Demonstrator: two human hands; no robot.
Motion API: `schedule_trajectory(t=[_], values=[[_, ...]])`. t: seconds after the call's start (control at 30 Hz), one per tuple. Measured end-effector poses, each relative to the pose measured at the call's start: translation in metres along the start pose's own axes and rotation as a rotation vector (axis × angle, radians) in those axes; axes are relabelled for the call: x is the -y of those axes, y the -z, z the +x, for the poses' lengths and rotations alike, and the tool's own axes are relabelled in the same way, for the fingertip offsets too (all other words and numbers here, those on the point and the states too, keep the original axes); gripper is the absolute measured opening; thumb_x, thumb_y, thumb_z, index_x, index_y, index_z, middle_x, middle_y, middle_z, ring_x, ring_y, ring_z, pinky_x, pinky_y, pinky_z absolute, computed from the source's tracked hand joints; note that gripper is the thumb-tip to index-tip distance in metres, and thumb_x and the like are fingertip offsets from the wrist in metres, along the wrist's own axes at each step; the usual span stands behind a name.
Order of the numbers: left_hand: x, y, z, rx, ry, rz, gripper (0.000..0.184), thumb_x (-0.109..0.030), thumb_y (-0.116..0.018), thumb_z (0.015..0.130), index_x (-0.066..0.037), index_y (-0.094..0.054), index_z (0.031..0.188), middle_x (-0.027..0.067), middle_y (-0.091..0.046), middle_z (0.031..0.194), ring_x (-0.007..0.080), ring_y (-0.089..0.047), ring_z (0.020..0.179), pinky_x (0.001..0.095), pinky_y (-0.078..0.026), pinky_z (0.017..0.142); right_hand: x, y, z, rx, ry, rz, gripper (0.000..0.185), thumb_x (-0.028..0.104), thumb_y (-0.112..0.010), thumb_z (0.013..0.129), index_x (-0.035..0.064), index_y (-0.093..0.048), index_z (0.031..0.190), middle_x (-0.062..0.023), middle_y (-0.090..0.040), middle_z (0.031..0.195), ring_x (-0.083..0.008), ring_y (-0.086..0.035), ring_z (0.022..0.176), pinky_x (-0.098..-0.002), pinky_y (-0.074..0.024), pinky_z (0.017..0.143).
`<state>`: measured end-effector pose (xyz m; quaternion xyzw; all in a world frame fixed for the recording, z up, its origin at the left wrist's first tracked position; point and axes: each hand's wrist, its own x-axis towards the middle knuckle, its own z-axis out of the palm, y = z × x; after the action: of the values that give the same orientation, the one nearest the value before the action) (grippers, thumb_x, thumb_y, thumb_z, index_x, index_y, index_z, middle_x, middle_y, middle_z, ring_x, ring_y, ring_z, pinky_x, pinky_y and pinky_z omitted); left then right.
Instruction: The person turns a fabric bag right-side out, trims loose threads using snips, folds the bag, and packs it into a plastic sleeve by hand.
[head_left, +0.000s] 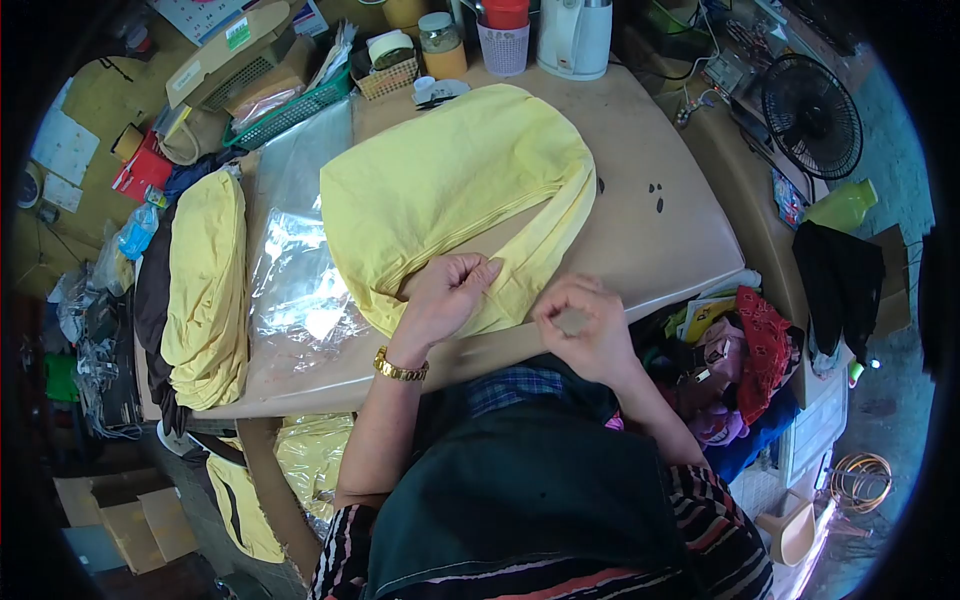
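Note:
A yellow cloth bag (450, 170) with a wide strap lies on the tan table (660, 120) in front of me. My left hand (452, 292), with a gold watch at the wrist, is closed on the strap near the bag's lower edge. Just right of the strap is my right hand (588, 325), its fingers curled round toward the thumb. What it holds, if anything, is too small to make out. Left of the bag lie clear plastic sleeves (300, 250), and beyond them a folded stack of yellow cloth (205, 290).
Along the back edge stand a green basket (295, 112), a jar (442, 50), a lilac cup (503, 48) and a white kettle (575, 35). A black fan (812, 115) is at right. Coloured cloths (735, 350) fill the space below the table's right edge.

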<state>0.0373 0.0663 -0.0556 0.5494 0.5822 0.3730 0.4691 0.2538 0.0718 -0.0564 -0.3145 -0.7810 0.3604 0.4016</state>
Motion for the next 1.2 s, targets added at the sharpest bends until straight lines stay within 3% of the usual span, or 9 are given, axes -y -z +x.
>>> schedule_trajectory(t=[0.3, 0.43, 0.5, 0.63, 0.7, 0.9, 0.97, 1.1, 1.2], values=[[-0.007, -0.011, -0.004, 0.008, -0.151, 0.017, 0.035, -0.030, -0.063, 0.093, -0.001, -0.060, 0.073, -0.0017, -0.042, 0.053, 0.0074, -0.035, 0.053, 0.0293, -0.031, 0.049, -0.017, -0.030, -0.018, 0.033, -0.716, 0.757, 0.013, 0.012, -0.058, 0.095, -0.0014, -0.060, 0.094, -0.0067, -0.065, 0.078, -0.0092, -0.060, 0.065, -0.0230, -0.0501, 0.061], [-0.021, -0.001, -0.016, -0.005, -0.110, 0.413, 0.033, -0.028, -0.071, 0.087, 0.001, -0.061, 0.074, 0.0059, -0.045, 0.054, 0.0108, -0.039, 0.053, 0.0314, -0.034, 0.049, -0.030, -0.047, -0.014, -0.225, -0.615, 1.058, 0.015, 0.011, -0.058, 0.095, -0.0035, -0.061, 0.097, -0.0068, -0.064, 0.072, -0.0100, -0.061, 0.060, -0.0242, -0.0502, 0.058], [-0.015, 0.005, -0.019, -0.043, -0.083, 0.480, 0.029, -0.025, -0.071, 0.085, 0.001, -0.063, 0.077, 0.0117, -0.046, 0.055, 0.0206, -0.043, 0.052, 0.0348, -0.036, 0.050, -0.034, -0.032, -0.015, 0.266, -0.704, 0.579, 0.019, 0.014, -0.059, 0.095, -0.0032, -0.061, 0.102, -0.0059, -0.064, 0.073, -0.0095, -0.061, 0.060, -0.0238, -0.0489, 0.054], [-0.027, 0.003, -0.024, -0.036, -0.067, 0.582, 0.023, -0.018, -0.071, 0.082, 0.002, -0.062, 0.078, 0.0182, -0.051, 0.060, 0.0337, -0.054, 0.057, 0.0402, -0.041, 0.055, 0.014, -0.002, -0.003, 0.283, -0.339, 0.064, 0.019, 0.018, -0.063, 0.092, 0.0001, -0.064, 0.100, -0.0073, -0.066, 0.077, -0.0166, -0.065, 0.071, -0.0295, -0.0512, 0.073], [-0.018, -0.009, -0.026, -0.083, -0.206, 0.540, 0.023, -0.017, -0.072, 0.081, 0.003, -0.061, 0.079, 0.0184, -0.053, 0.064, 0.0339, -0.056, 0.061, 0.0406, -0.042, 0.056, 0.044, 0.000, 0.029, -0.090, 0.215, -0.452, 0.018, 0.021, -0.065, 0.088, 0.0036, -0.067, 0.093, -0.0102, -0.066, 0.081, -0.0253, -0.064, 0.085, -0.0395, -0.0405, 0.099], [-0.021, -0.012, -0.078, -0.563, -0.562, 0.619, 0.025, -0.020, -0.073, 0.083, 0.000, -0.060, 0.088, 0.0115, -0.062, 0.081, 0.0258, -0.061, 0.073, 0.0344, -0.048, 0.065, -0.023, -0.007, 0.062, 0.595, 0.106, -0.482, 0.014, 0.020, -0.063, 0.086, 0.0075, -0.068, 0.081, -0.0084, -0.064, 0.080, -0.0257, -0.061, 0.086, -0.0471, -0.0343, 0.098], [-0.009, -0.002, -0.102, 0.183, 0.129, 0.196, 0.030, -0.027, -0.068, 0.089, 0.000, -0.060, 0.099, 0.0114, -0.065, 0.093, 0.0196, -0.062, 0.083, 0.0308, -0.049, 0.071, -0.023, -0.009, 0.069, 0.395, 0.229, -0.472, 0.012, 0.018, -0.064, 0.086, 0.0079, -0.067, 0.080, -0.0073, -0.063, 0.077, -0.0252, -0.061, 0.083, -0.0465, -0.0354, 0.095], [0.048, -0.012, -0.085, 0.204, -0.028, -0.535, 0.022, -0.023, -0.059, 0.097, -0.002, -0.062, 0.099, 0.0091, -0.068, 0.100, 0.0161, -0.064, 0.088, 0.0316, -0.052, 0.073, -0.012, -0.016, 0.088, -0.109, 0.461, -0.499, 0.008, 0.011, -0.066, 0.084, 0.0083, -0.064, 0.076, -0.0056, -0.058, 0.069, -0.0235, -0.058, 0.071, -0.0440, -0.0374, 0.090], [0.040, 0.012, -0.046, -0.335, -0.108, -1.113, 0.021, -0.022, -0.055, 0.099, -0.002, -0.064, 0.100, 0.0070, -0.068, 0.097, 0.0163, -0.066, 0.087, 0.0317, -0.056, 0.078, 0.000, -0.008, 0.097, -0.224, 0.584, -0.600, 0.009, 0.009, -0.068, 0.082, 0.0086, -0.061, 0.077, -0.0043, -0.056, 0.066, -0.0227, -0.055, 0.064, -0.0425, -0.0378, 0.087]])
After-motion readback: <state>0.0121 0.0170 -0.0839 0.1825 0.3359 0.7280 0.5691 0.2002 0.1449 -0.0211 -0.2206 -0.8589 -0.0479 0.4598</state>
